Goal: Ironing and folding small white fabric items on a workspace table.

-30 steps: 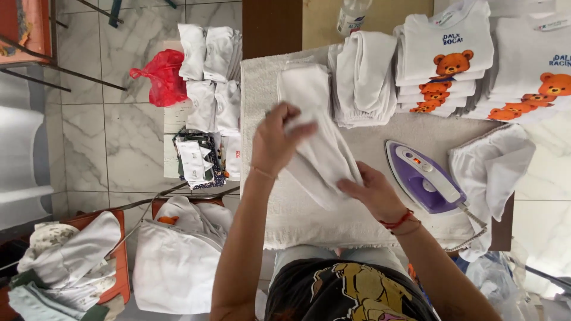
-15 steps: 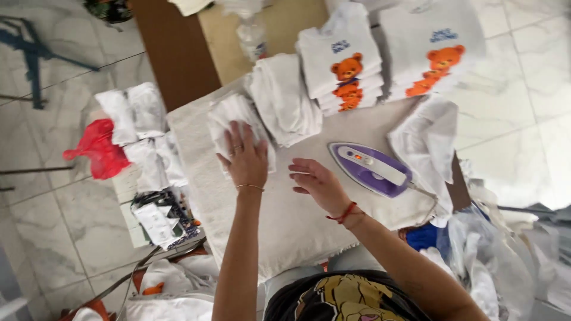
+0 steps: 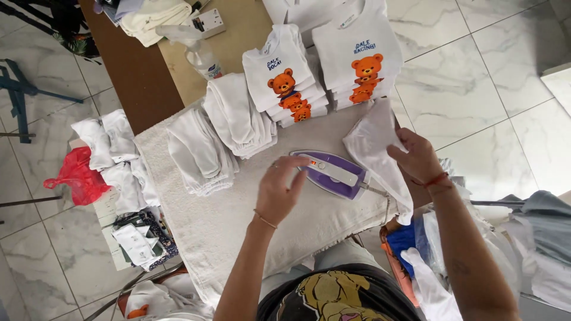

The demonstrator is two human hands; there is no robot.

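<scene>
My right hand (image 3: 418, 157) grips a crumpled white garment (image 3: 376, 150) at the right edge of the towel-covered ironing surface (image 3: 238, 220). My left hand (image 3: 279, 189) hovers open over the surface, fingers spread, just left of a purple and white iron (image 3: 332, 174) lying flat. Two piles of folded white garments (image 3: 219, 139) sit at the far left of the surface. Behind them lie two stacks of white shirts with orange bear prints (image 3: 324, 68).
A spray bottle (image 3: 199, 53) stands on the brown table beyond. White clothes and a red bag (image 3: 79, 177) lie on a low stand at the left. More fabric, some blue (image 3: 404, 241), is heaped at my right. Marble floor surrounds everything.
My left hand left the folded white garment on the pile at the left and came back toward the iron. My right hand moved right and took up a white garment. The view shifted.
</scene>
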